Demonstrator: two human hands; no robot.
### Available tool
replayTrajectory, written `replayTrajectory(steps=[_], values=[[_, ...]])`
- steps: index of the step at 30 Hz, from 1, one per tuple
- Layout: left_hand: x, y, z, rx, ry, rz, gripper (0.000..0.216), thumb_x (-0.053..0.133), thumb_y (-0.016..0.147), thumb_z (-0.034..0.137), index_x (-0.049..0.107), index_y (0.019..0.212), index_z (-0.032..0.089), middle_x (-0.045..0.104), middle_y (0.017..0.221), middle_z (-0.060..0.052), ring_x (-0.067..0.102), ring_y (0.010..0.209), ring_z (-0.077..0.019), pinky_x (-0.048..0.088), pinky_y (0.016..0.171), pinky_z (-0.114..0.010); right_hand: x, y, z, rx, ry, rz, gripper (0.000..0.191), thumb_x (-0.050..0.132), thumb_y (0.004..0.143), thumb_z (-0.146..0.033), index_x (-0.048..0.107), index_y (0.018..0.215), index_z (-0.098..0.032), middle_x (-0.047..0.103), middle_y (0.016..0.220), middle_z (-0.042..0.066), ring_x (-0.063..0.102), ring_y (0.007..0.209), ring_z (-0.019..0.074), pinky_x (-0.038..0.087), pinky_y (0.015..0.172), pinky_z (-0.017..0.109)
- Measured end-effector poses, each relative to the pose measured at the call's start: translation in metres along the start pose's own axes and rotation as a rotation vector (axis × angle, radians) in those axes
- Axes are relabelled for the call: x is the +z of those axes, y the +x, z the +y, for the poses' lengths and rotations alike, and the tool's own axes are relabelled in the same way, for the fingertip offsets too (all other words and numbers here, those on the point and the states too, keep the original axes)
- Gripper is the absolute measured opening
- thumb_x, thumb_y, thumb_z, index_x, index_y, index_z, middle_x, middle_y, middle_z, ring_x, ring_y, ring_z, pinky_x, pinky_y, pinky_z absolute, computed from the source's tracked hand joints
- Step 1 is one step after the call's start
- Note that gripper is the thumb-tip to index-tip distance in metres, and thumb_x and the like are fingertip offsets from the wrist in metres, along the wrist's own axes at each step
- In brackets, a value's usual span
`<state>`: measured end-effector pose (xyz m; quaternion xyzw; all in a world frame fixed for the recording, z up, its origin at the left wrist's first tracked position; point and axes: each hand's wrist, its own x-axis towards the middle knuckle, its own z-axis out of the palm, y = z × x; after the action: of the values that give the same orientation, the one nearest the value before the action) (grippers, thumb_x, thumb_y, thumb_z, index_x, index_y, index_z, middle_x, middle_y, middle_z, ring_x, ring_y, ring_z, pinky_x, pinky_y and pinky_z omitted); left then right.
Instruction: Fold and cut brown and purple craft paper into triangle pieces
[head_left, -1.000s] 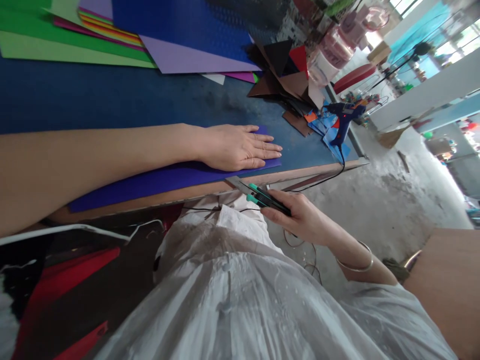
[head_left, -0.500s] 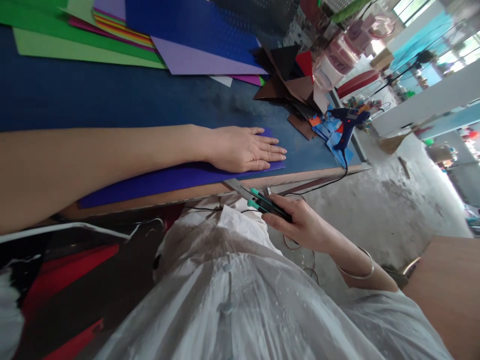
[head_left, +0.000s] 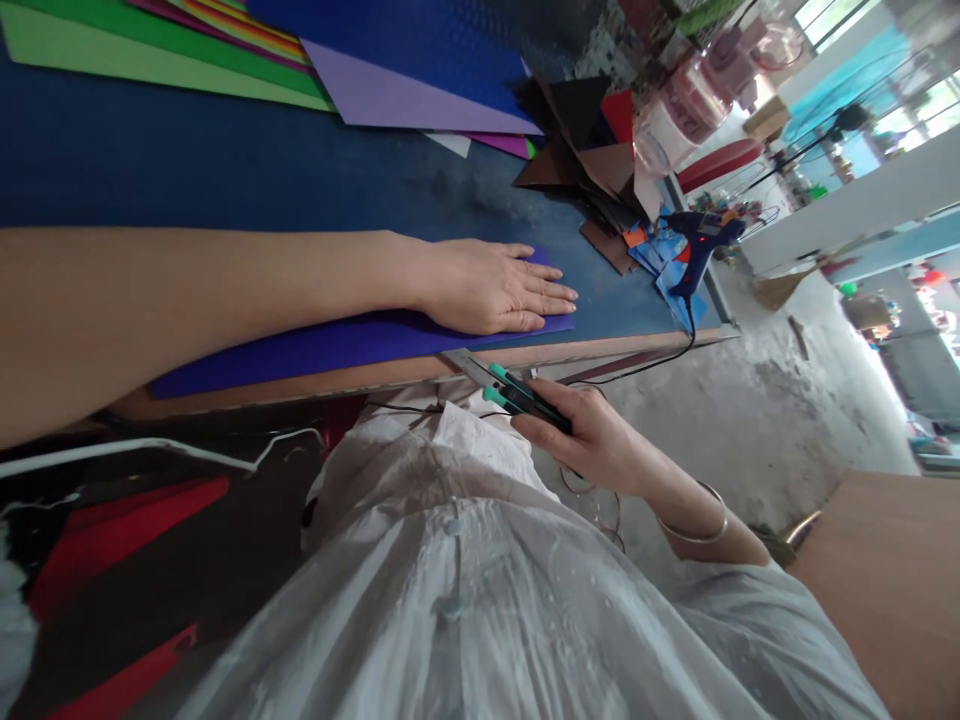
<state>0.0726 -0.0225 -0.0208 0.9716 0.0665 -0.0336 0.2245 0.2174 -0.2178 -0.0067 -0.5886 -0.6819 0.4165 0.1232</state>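
Note:
My left hand (head_left: pixel 495 287) lies flat, fingers stretched out, on a purple sheet (head_left: pixel 300 355) along the front edge of the table. Its forearm covers much of that sheet. In my right hand (head_left: pixel 592 430) is a utility knife (head_left: pixel 517 391) with a black and green handle, the fingers wrapped round it. The knife's long blade (head_left: pixel 461 360) is out and points up and left. Its tip is at the wooden table edge, close to the sheet; whether it touches the sheet I cannot tell.
Coloured sheets (head_left: pixel 420 90) lie at the back of the blue table (head_left: pixel 187 170). To the right are dark brown scraps (head_left: pixel 570 165), blue scraps (head_left: pixel 660 260) and a glue gun (head_left: pixel 701 245), its cord hanging over the edge. A wooden board (head_left: pixel 885 590) stands at the lower right.
The right hand and knife have shifted slightly up and left in view, the blade staying by the table edge. The left hand still presses flat on the sheet; the whole view has moved a little.

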Motion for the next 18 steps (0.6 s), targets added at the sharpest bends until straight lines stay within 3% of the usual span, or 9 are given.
replayTrajectory(steps=[18], values=[[0.0,-0.003,0.002,0.021,0.122,-0.01,0.068,0.027,0.103,0.043,0.033,0.169,0.031,0.026,0.177,0.014,0.015,0.168,-0.0167,-0.001,0.135,-0.034,0.011,0.005,-0.011,-0.006,-0.021,0.024,0.024,0.058,0.103,-0.039,0.051,0.088,-0.022,0.044,0.067,-0.008,0.034,0.06,0.008,0.03,0.058,0.025]])
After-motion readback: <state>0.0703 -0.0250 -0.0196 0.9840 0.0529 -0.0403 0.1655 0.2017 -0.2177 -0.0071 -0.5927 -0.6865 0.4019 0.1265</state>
